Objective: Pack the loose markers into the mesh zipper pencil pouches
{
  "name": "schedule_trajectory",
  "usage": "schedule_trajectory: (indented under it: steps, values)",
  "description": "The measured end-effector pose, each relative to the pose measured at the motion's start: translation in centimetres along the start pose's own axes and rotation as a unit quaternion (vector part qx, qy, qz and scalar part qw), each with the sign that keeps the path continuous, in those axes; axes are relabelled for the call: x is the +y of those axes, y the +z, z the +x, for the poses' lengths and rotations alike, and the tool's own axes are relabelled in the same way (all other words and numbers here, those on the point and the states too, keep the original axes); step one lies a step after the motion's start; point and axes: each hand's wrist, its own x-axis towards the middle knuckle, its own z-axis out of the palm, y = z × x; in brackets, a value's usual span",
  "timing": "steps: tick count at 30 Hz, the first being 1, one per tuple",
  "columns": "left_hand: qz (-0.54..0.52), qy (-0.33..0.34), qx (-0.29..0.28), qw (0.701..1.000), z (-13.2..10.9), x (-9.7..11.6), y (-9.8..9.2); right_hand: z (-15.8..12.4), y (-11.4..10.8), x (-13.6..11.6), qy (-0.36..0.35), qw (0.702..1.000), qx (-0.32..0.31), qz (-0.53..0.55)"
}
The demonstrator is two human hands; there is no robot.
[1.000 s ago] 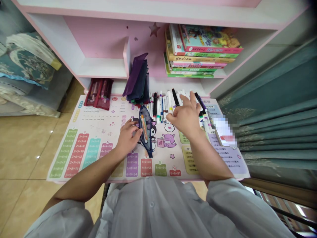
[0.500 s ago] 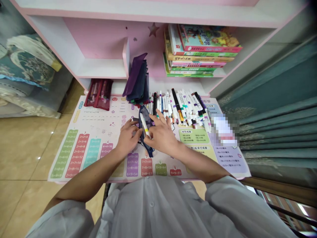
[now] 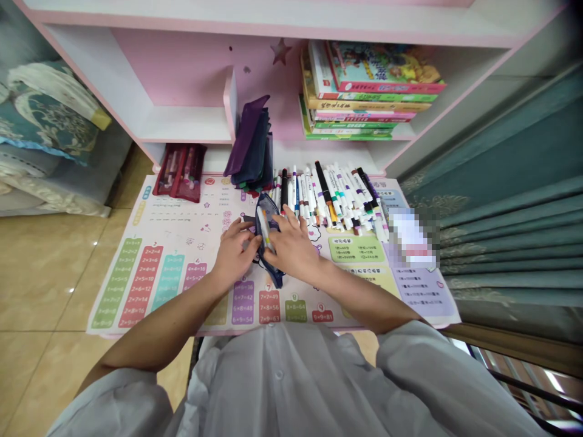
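A dark blue zip pencil case [image 3: 276,278] lies open on the desk in front of me. My left hand [image 3: 237,250] grips its left edge between thumb and fingers. Inside the opening rests a white marker [image 3: 265,226], pointing away from me. My right hand [image 3: 294,247] is over the case's right side, thumb and fingers at the marker's near end, partly hiding it. Just beyond that hand, many loose white-barrelled markers [image 3: 334,193] with coloured bands lie in a heap. Several folded dark pouches [image 3: 252,149] lean in a stack behind the case.
A red pencil case [image 3: 180,173] filled with pens lies at the back left. Stacked books [image 3: 364,115] fill the right shelf. A blurred pale object [image 3: 412,238] lies on the desk's right side. The printed desk mat [image 3: 195,212] spreads beneath everything, and a curtain [image 3: 514,212] hangs at right.
The marker has gone lower into the pencil case, with my right hand shifting slightly left along with it. My left hand stays on the case's edge.
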Motion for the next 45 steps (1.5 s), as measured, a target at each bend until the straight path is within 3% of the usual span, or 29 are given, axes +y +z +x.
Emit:
schedule_trajectory:
  steps: [4,7,11,15,20,28,40,45]
  values:
    - [0.004,-0.002,0.000,1.000,0.0,0.0,0.0,0.1,-0.3,0.5,-0.016,0.999,0.032,0.024]
    - [0.007,-0.001,-0.003,1.000,0.0,0.1,-0.1,1.0,-1.4,2.0,-0.007,0.993,0.110,0.041]
    - [0.006,-0.009,-0.018,1.000,0.0,0.3,-0.4,2.7,-2.6,5.5,0.147,0.970,0.190,-0.033]
    - [0.006,-0.017,-0.017,1.000,-0.1,0.4,-0.4,3.8,-2.8,8.7,0.239,0.958,0.112,-0.114]
    - [0.000,-0.012,-0.013,1.000,0.0,0.4,-0.3,3.9,-2.2,10.3,0.247,0.958,0.043,-0.139]
    - [0.003,-0.010,-0.010,1.000,0.0,0.1,-0.2,4.2,-1.6,10.4,0.224,0.966,0.038,-0.124]
    - [0.002,-0.015,-0.013,1.000,0.0,0.3,-0.3,4.6,-1.8,10.1,0.251,0.960,0.047,-0.113]
    - [0.004,-0.005,-0.008,1.000,0.0,0.2,-0.3,3.9,-3.0,9.2,0.228,0.963,0.105,-0.096]
